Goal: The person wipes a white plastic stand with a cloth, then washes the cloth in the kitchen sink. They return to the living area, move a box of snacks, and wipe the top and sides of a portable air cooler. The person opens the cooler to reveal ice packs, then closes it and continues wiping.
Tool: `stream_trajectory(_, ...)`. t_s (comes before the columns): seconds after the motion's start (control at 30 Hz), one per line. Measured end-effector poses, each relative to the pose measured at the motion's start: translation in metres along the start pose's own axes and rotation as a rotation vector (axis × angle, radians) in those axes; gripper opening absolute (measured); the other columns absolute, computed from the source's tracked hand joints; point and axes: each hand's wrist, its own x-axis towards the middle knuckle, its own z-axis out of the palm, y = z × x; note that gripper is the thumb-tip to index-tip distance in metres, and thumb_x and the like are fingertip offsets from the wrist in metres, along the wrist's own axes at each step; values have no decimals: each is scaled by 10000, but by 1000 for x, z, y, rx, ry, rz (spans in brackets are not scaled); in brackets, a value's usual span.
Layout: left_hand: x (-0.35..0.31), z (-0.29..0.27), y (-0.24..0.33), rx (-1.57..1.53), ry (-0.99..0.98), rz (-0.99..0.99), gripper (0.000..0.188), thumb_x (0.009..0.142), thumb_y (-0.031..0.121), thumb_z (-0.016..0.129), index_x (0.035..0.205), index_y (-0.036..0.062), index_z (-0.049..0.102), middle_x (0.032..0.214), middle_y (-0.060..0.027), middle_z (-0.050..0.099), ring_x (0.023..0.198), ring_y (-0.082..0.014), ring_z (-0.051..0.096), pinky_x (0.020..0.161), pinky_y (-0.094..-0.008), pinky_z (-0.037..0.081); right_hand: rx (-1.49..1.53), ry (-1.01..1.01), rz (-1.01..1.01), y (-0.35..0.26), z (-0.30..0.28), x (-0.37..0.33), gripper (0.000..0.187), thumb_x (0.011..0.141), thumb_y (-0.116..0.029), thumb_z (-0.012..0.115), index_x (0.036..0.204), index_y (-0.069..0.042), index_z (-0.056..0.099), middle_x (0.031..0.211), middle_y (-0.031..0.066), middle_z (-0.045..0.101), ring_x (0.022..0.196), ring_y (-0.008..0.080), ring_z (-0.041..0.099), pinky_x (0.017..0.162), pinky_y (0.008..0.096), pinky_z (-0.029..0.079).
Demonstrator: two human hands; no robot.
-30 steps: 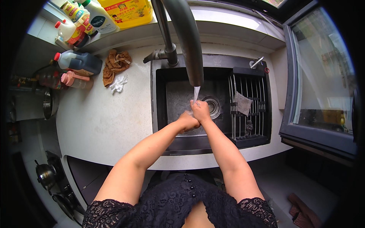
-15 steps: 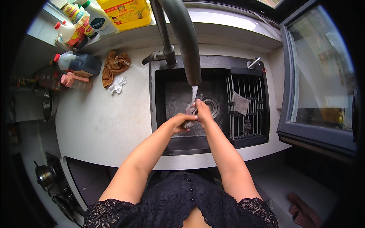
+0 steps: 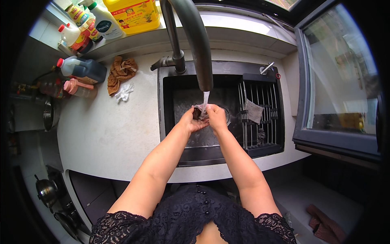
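Both hands meet over the sink (image 3: 221, 152), right under the tap (image 3: 202, 61), where a thin stream of water (image 3: 206, 97) falls onto them; the placing looks deliberate, since the water lands just where the fingers come together. The left hand (image 3: 190, 122) is cupped, palm up, its grip curled about a small dark wet thing (image 3: 197, 113) (a rag or scrubber, too small to tell which); the right hand (image 3: 216, 117) closes on the same thing from the other side, fingers bent over its top, so neither grip is open. The thing sits between the two palms, above the drain, held low in the basin, which would keep splashes inside.

A rack (image 3: 260, 118) fills the right part of the sink, with a grey cloth (image 3: 254, 110) draped on it to drip. On the pale worktop (image 3: 109, 138) to the left lie a brown cloth (image 3: 120, 71) and a crumpled white scrap (image 3: 124, 92) just beside it; further left a dark jug (image 3: 83, 69) with a red cap lies on its side next to a pink bottle (image 3: 79, 87). On the ledge behind stand a yellow jug (image 3: 134, 14) and several smaller bottles (image 3: 87, 24); a window (image 3: 345, 81) stands at the right.
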Motion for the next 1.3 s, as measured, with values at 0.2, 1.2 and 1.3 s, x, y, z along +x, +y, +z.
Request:
stream_trajectory(0.2,-7,-2,-4,137,-8,142,225,861,85,427,1033,6,547,1053,-149,596,1004,-322,585,899,-494,459,-116,42,-51,15,-10,-24,259,809,-167,704,949,39,631,938,81,646,857,127,596,736,263,475)
stream_trajectory(1.2,-37,11,-21,-76,-153,114,414,946,346,466,1248,64,490,1280,-151,525,1190,-323,497,1024,-527,356,262,43,127,32,-21,-24,602,848,-417,651,1326,-121,438,1237,77,544,1176,253,488,977,377,388)
stream_trajectory(1.3,-52,23,-24,77,-82,105,467,952,395,457,1285,67,469,1292,-151,517,1219,-325,472,1023,-527,343,591,-182,363,17,-15,-28,779,824,-592,597,1421,-181,312,1335,96,475,1231,281,463,986,475,388)
